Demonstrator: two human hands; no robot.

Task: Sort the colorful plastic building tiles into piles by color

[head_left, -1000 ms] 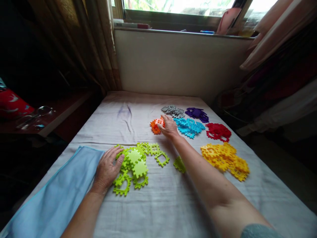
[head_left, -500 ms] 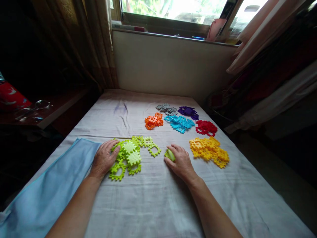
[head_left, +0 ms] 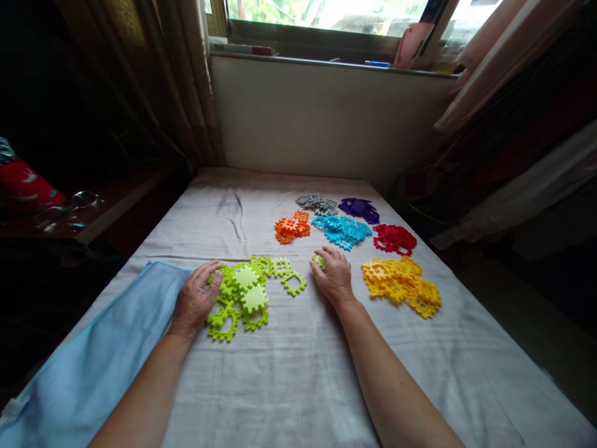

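My left hand [head_left: 196,297] rests at the left edge of a pile of lime-green interlocking tiles [head_left: 254,297], its fingers lightly bent and the thumb apart, touching the pile. Some of these tiles have cut-out windows and others are solid. My right hand [head_left: 333,274] has its fingers round a lime-green interlocking tile [head_left: 319,261], mostly covered by the fingers. Between the two hands, a frame-like green tile [head_left: 293,284] lies flat at the pile's right end, beside a window tile [head_left: 280,267].
Yellow tiles [head_left: 396,278] lie right of my right hand. Beyond are red [head_left: 395,239], blue [head_left: 342,230], orange [head_left: 292,228], grey [head_left: 317,203] and purple tiles [head_left: 359,210]. A blue cloth [head_left: 107,348] covers the bed's left side. Glasses [head_left: 84,200] sit on a side table.
My right hand has moved away from me, toward the orange and blue piles, with the green tile in its fingers. My left hand has stayed by the green pile.
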